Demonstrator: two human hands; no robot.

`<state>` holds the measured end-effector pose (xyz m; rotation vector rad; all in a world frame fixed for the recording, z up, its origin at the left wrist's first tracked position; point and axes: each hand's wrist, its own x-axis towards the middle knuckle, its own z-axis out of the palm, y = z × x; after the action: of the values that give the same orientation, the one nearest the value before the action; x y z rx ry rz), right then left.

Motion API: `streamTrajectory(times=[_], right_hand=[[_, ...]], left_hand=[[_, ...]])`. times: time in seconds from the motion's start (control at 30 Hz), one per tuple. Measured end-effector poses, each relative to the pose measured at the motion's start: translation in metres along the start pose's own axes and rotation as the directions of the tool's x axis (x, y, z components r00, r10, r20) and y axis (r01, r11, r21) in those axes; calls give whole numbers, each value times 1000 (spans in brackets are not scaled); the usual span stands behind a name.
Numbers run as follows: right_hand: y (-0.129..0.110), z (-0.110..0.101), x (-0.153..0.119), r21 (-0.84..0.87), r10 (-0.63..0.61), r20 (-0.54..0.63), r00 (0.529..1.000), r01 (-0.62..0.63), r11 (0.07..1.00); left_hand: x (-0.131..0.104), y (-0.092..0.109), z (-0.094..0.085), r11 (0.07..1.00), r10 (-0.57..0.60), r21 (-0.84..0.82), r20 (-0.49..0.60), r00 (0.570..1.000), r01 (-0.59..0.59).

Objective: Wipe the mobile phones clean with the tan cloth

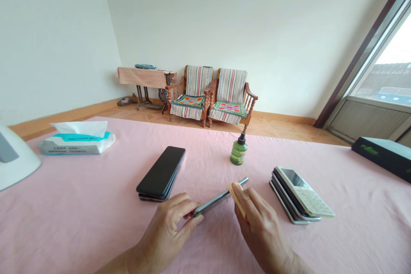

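My left hand (170, 229) grips one end of a smartphone (218, 198) between thumb and fingers. The phone is held on edge, its thin side facing me. In my right hand (260, 222) is a folded yellow cloth (236, 200), pressed against the phone near its far end. A stack of dark phones (162, 171) lies just left of the held phone. To the right of my right hand is another stack of phones (293, 195), with a white one on top. Beyond the held phone stands a green pump bottle (238, 152), upright with a black top.
A pink cloth (105, 201) covers the table. At the left are a tissue pack (77, 142) and part of a white rounded object (19, 162). A black box (382, 156) sits at the right edge. Two wooden chairs (231, 90) stand beyond the table.
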<state>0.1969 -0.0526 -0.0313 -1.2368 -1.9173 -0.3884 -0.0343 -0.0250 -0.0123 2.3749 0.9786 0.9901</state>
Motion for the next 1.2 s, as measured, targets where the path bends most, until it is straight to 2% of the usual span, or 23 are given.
streamTrajectory(times=[0.23,0.43,0.63,0.83,1.0,1.1,1.2], right_hand=[[16,-8,5,-94,100,25,995,-98,991],[2,-1,0,12,24,28,999,-25,1000],[12,-8,6,-42,96,18,995,-95,995],[-1,-2,2,34,3,9,1000,-4,999],[4,-2,3,12,62,11,998,-62,998],[-6,-1,4,40,17,6,1000,-17,999],[-29,2,4,138,-90,9,996,88,987]], left_hand=[[1,2,-1,1000,19,9,-28,999,-19],[1,1,0,1000,23,5,-10,1000,-23],[2,2,-1,1000,17,11,-8,1000,-17],[2,3,-1,1000,-2,0,17,1000,2],[1,0,0,1000,-21,-5,21,1000,21],[0,-1,1,1000,-24,-11,14,1000,25],[0,-1,3,999,-15,-39,5,1000,15]])
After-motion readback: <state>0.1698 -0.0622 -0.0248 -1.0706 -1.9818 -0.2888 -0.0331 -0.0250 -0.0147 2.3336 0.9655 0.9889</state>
